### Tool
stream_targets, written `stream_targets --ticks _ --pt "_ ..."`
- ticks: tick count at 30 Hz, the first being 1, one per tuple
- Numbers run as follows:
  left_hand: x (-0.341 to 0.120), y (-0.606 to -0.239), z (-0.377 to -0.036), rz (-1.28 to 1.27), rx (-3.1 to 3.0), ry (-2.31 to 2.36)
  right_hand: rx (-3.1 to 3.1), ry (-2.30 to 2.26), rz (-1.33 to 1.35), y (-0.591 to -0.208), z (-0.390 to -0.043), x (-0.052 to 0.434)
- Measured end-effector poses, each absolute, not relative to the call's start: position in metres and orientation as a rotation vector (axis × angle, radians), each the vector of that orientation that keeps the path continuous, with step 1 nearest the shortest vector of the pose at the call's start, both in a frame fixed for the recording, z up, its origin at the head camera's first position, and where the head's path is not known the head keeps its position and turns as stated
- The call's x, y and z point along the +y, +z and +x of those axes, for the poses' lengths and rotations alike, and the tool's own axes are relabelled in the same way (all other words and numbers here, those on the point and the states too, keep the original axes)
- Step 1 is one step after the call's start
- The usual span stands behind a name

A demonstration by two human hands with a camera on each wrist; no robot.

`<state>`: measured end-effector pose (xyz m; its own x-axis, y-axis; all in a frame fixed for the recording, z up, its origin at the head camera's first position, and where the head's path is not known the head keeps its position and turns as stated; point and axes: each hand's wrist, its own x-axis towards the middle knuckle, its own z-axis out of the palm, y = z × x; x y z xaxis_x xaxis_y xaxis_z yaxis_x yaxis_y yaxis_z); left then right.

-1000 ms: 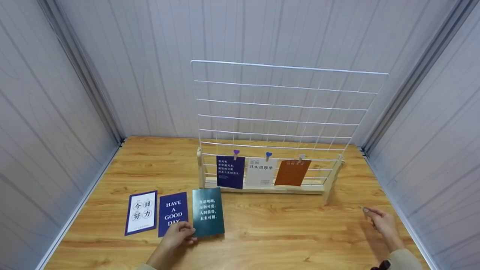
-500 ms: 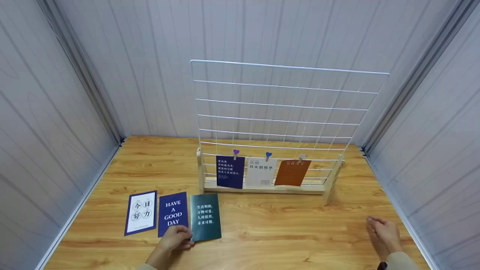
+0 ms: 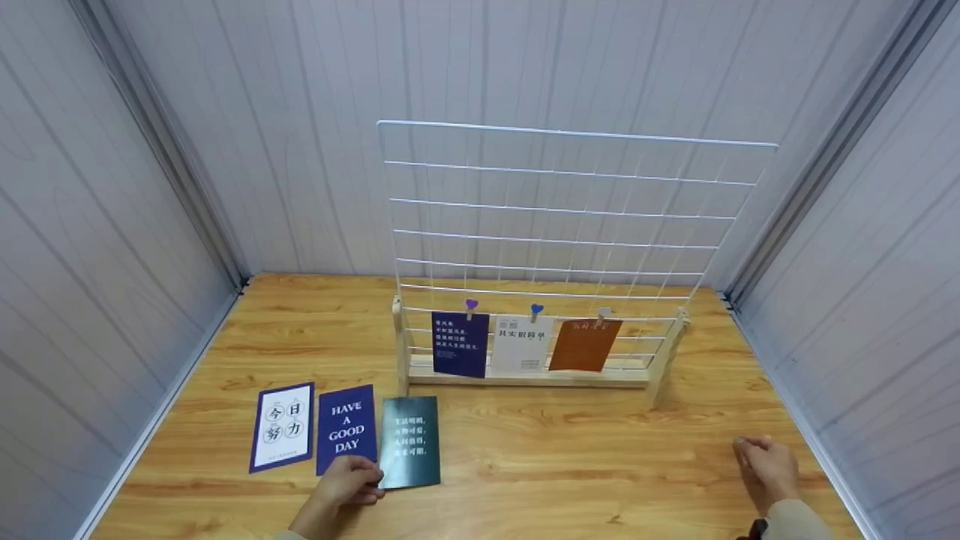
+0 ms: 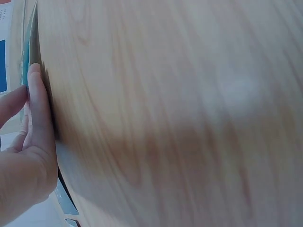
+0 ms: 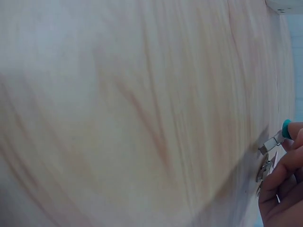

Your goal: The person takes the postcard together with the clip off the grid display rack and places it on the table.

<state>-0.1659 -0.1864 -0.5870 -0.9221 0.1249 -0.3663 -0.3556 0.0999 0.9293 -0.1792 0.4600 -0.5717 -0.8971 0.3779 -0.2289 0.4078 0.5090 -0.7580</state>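
My left hand [image 3: 345,484] pinches the lower left edge of a dark green card [image 3: 410,442] with white writing. In the left wrist view the card [image 4: 27,52] is edge-on, held between thumb and finger close above the wood. My right hand [image 3: 770,466] is low over the table's right side. Its fingers pinch a small clip with a teal head [image 5: 274,142]. A second clip [image 5: 263,171] with a metal spring shows beside the first; whether the fingers hold it is unclear. A dark blue "HAVE A GOOD DAY" card [image 3: 346,424] lies by my left hand.
A white wire grid [image 3: 555,214] stands in a wooden base [image 3: 525,381]. Heart-topped clips fix a blue card [image 3: 461,345] and a white card [image 3: 521,349] to it; an orange card [image 3: 585,346] hangs from a pale clip. A blue-bordered white card [image 3: 282,426] lies at left.
My left hand has drawn the green card toward me and slightly left, away from the wooden base. The right hand has come down a little toward me.
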Motion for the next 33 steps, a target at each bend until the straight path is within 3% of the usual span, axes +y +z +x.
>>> stream_targets --ticks 21,33 --pt "-0.183 -0.573 -0.170 -0.192 2.335 1.623 2.775 -1.221 0.669 -0.569 -0.182 0.458" --pt "-0.177 -0.548 -0.185 -0.103 2.480 1.648 2.668 -1.260 0.716 -0.562 -0.183 0.460"
